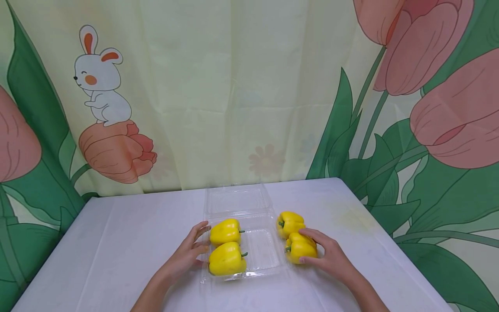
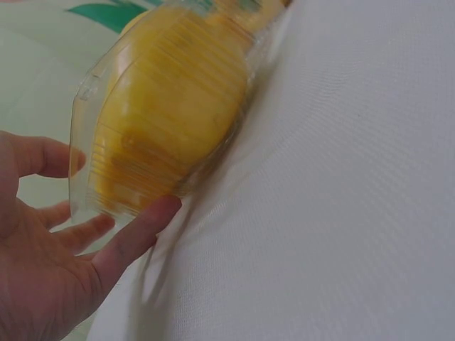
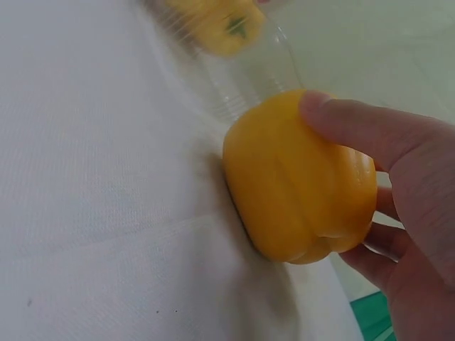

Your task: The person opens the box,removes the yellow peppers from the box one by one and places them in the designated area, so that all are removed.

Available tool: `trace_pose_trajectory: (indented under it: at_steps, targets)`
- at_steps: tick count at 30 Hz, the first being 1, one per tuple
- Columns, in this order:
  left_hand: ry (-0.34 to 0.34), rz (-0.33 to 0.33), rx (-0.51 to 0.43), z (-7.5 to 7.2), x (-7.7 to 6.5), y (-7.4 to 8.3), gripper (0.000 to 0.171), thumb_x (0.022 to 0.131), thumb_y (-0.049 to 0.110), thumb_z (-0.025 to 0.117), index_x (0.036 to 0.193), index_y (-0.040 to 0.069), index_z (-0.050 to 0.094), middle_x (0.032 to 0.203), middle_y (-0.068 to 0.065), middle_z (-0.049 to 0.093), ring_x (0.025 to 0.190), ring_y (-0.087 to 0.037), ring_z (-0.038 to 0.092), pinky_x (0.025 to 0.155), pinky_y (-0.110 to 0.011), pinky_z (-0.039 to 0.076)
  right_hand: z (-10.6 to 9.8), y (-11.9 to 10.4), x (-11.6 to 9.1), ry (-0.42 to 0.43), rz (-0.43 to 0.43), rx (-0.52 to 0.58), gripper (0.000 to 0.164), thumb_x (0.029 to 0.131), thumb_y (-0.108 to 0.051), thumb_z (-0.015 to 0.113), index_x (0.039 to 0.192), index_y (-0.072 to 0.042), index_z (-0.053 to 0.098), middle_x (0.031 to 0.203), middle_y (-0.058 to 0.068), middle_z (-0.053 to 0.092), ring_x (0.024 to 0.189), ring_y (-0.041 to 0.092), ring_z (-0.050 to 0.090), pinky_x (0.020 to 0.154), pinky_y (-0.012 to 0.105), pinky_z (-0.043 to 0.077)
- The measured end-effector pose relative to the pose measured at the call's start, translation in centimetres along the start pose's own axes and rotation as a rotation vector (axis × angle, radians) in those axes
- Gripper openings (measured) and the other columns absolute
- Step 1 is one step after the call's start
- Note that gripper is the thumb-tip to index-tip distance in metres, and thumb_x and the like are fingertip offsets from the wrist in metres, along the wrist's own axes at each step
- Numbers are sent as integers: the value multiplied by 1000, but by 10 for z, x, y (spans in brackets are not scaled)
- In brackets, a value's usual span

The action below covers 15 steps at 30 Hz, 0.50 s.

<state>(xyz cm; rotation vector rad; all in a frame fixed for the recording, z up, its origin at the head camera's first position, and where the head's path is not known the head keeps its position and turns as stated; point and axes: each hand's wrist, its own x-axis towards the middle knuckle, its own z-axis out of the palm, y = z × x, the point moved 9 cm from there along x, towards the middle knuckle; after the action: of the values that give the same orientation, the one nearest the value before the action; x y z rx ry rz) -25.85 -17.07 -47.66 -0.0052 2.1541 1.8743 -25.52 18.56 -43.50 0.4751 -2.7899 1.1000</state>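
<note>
A clear plastic clamshell container (image 1: 263,249) lies with its lid folded back on the table. Inside its left half sit two yellow bell peppers, a far one (image 1: 225,232) and a near one (image 1: 228,259), stems facing right. My left hand (image 1: 189,250) is at the container's left wall, fingers spread and loosely bent, the thumb against the plastic in the left wrist view. To the container's right, my right hand (image 1: 329,255) grips a yellow bell pepper (image 3: 298,185), thumb on one side and fingers on the other. Just behind it stands another yellow bell pepper (image 1: 290,223).
The container's transparent lid (image 1: 238,200) lies toward the table's back edge. A white cloth covers the table (image 1: 136,242). Behind it hangs a curtain (image 1: 195,86) printed with a rabbit and tulips.
</note>
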Motion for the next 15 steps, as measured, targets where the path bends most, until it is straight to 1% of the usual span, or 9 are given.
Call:
trace_pose_trajectory:
  at_steps: [5, 8, 12, 15]
  targets:
    - [2, 0, 3, 0, 0, 0, 68, 91, 10, 53, 149, 29, 25, 160, -8, 22, 138, -44, 37, 81, -50, 57, 0, -2, 0, -3, -10, 2, 66, 73, -39, 81, 132, -21, 58, 135, 4, 60, 123, 29, 56, 97, 45, 50]
    - [0, 4, 3, 0, 0, 0, 68, 91, 10, 53, 149, 28, 25, 160, -9, 22, 138, -44, 37, 81, -50, 57, -1, -1, 0, 0, -9, 11, 66, 73, -39, 81, 132, -21, 58, 135, 3, 60, 123, 28, 56, 97, 45, 51]
    - [-2, 6, 3, 0, -1, 1, 68, 91, 10, 53, 150, 27, 25, 160, -9, 22, 138, -45, 36, 81, -51, 57, -3, -1, 1, 17, -16, 21, 66, 72, -39, 82, 131, -20, 59, 134, 1, 60, 121, 26, 58, 96, 44, 52]
    - [-5, 6, 4, 1, -1, 2, 68, 91, 9, 52, 150, 27, 24, 160, -10, 21, 138, -45, 36, 82, -51, 57, -5, -3, 1, 40, -36, 20, 64, 73, -38, 81, 130, -19, 59, 132, 1, 61, 116, 25, 59, 95, 46, 52]
